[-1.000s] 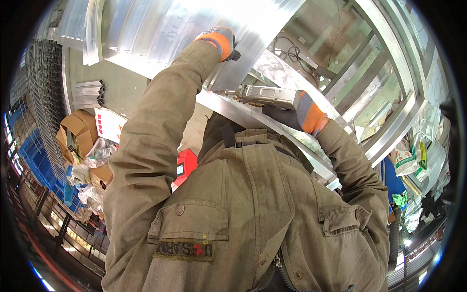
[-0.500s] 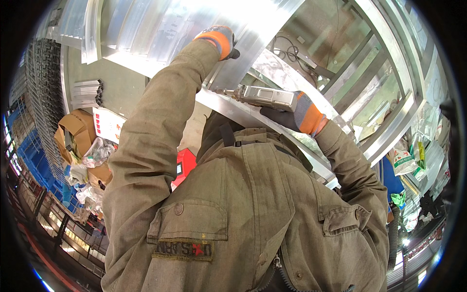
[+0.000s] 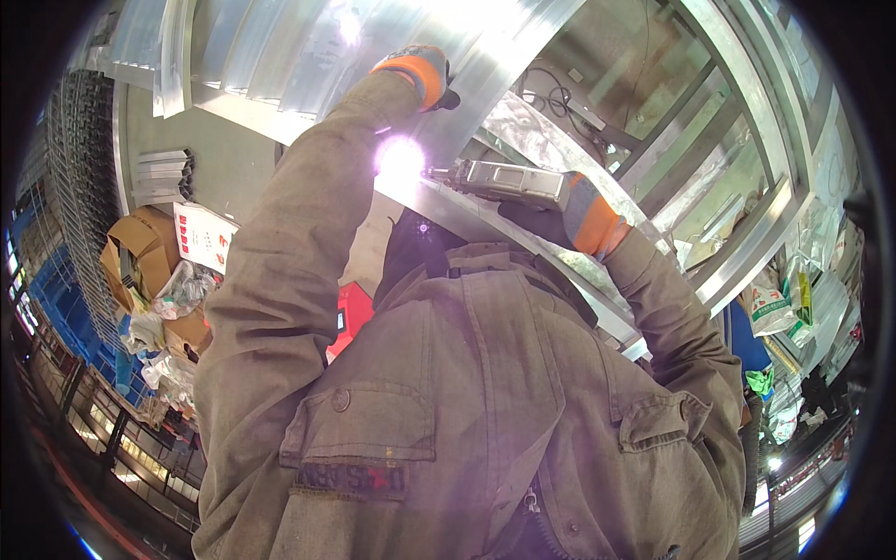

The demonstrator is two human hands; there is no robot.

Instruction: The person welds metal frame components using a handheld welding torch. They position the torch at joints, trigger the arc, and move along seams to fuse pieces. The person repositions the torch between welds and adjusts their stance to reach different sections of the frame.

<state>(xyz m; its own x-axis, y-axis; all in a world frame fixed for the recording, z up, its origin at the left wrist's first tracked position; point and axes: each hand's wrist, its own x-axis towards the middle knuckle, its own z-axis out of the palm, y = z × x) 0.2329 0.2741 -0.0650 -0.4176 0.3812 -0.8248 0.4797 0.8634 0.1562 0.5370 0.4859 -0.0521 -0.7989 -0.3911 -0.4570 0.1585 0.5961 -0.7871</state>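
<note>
My right hand, in a grey and orange work glove, grips a silver handheld welding torch. Its nozzle points left, and a bright pinkish-white glare shines at the tip, on the edge of a metal frame rail. The glare hides the spot where tip and metal meet. My left hand, gloved alike, rests on the shiny ribbed metal panel beyond the glare. Its fingers are curled in, and whatever they hold is hidden beneath the glove.
On the right, a metal frame with slats stands over the floor, a black cable lying beyond. Stacked metal profiles, a cardboard box and plastic bags are at left. A red device sits below my left forearm.
A bright glare has appeared at the torch tip, and the picture has taken on a purplish tint. Both hands have stayed nearly where they were.
</note>
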